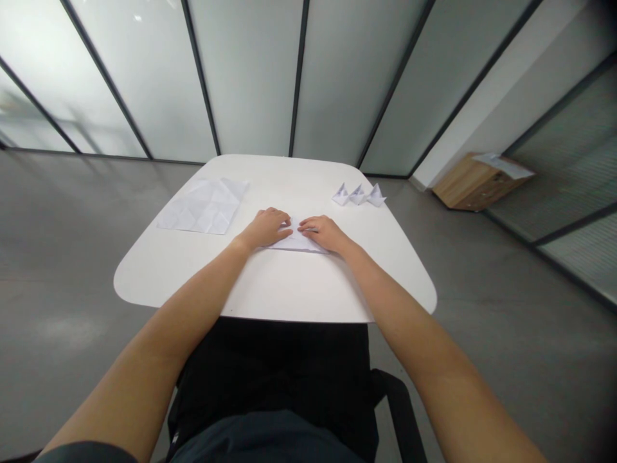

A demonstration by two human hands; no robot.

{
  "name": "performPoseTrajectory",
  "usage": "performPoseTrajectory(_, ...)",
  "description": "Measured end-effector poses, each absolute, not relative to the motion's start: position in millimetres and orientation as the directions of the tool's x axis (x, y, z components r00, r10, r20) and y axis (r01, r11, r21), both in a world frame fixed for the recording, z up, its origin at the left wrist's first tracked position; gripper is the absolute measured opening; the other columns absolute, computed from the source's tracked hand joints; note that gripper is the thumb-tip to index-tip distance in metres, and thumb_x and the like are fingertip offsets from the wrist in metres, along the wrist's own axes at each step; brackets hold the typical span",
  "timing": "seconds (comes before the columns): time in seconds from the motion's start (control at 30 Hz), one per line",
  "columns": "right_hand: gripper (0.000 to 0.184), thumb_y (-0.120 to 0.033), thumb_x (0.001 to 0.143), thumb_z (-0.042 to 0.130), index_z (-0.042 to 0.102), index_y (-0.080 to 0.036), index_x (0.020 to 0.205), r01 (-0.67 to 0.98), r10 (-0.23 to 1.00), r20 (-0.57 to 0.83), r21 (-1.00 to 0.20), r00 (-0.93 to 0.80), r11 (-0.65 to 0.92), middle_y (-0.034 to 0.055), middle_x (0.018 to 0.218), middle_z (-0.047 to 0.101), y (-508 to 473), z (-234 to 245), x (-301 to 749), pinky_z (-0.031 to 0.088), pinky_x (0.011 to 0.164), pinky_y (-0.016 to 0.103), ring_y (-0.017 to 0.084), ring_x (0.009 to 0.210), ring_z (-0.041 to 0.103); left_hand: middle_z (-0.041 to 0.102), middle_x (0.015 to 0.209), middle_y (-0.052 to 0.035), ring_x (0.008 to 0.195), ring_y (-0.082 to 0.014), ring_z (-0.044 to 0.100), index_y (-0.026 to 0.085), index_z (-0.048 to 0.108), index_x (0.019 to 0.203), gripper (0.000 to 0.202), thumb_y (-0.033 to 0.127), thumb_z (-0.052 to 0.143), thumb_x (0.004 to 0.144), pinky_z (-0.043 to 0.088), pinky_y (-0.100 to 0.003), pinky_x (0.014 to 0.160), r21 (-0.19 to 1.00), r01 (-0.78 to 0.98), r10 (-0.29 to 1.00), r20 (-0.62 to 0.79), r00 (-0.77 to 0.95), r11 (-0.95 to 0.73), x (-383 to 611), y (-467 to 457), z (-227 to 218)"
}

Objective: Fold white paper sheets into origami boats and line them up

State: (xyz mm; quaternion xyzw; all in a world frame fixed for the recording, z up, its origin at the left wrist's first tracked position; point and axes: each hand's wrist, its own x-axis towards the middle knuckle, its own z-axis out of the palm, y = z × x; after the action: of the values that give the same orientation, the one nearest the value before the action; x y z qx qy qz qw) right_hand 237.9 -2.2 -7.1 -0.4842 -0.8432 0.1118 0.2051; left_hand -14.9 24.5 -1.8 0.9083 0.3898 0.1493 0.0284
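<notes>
A folded sheet of white paper (299,242) lies on the table in front of me, its long straight edge toward me. My left hand (270,226) is on its left part, with thumb and fingers bent around a fold of the paper. On the right part, my right hand (324,231) pinches the paper in the same way, fingertips pointing at those of the left hand. The two hands are a small gap apart. Parts of the paper under the palms and fingers are hidden, so its exact folds cannot be made out.
A creased, opened-out white sheet (205,207) lies at the table's left. Three small folded paper boats (357,195) stand in a row at the far right of the white table (299,289). A wooden cabinet (477,183) stands on the floor beyond, by the glass partition (250,77).
</notes>
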Motion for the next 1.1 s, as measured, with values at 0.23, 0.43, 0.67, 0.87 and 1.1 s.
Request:
performPoseTrajectory(0.23,0.038,-0.029,0.109,0.050,0.073,-0.030,0.138,0.843,0.871,0.225,-0.234,-0.438,0.484,0.0026,0.151,0.068,-5,-11,226,0.044,0.116,0.049,0.028,0.134,0.061,0.071,0.141,-0.0071,0.134,-0.0315,0.060,0.026,0.068,0.130,0.044,0.056,0.060,0.100,0.044,-0.050,0.115,0.171,0.706,0.725,0.202,0.658,-0.688,-17,24,1)
performPoseTrajectory(0.43,0.050,-0.022,0.109,0.043,0.059,-0.034,0.155,0.866,0.873,0.193,-0.148,-0.448,0.477,0.0011,0.161,0.060,-4,-12,221,0.041,0.115,0.056,0.032,0.138,0.055,0.073,0.138,-0.0057,0.130,-0.0303,0.063,0.027,0.069,0.131,0.040,0.051,0.061,0.100,0.045,-0.047,0.113,0.178,0.683,0.705,0.205,0.679,-0.709,-17,26,1)
performPoseTrajectory(0.67,0.041,-0.026,0.110,0.050,0.067,-0.030,0.148,0.877,0.877,0.201,-0.124,-0.436,0.464,0.0081,0.141,0.074,-5,-4,220,0.041,0.115,0.047,0.029,0.133,0.061,0.078,0.127,-0.0069,0.119,-0.0282,0.069,0.023,0.074,0.125,0.036,0.046,0.063,0.100,0.049,-0.039,0.108,0.222,0.612,0.651,0.217,0.728,-0.759,-18,31,1)
performPoseTrajectory(0.87,0.028,-0.023,0.104,0.064,0.083,-0.032,0.123,0.850,0.860,0.227,-0.175,-0.456,0.497,0.0017,0.121,0.083,-3,1,231,0.051,0.106,0.038,0.026,0.116,0.071,0.077,0.130,-0.0072,0.121,-0.0289,0.069,0.022,0.073,0.127,0.039,0.048,0.062,0.101,0.048,-0.041,0.111,0.214,0.603,0.639,0.213,0.739,-0.768,-18,36,-3)
performPoseTrajectory(1.1,0.021,-0.019,0.094,0.074,0.088,-0.030,0.105,0.764,0.868,0.237,-0.413,-0.436,0.496,0.0002,0.108,0.085,0,-1,258,0.057,0.104,0.036,0.023,0.107,0.078,0.073,0.141,-0.0063,0.130,-0.0269,0.065,0.023,0.073,0.131,0.040,0.048,0.057,0.104,0.042,-0.040,0.119,0.204,0.591,0.625,0.202,0.754,-0.780,-19,33,-1)
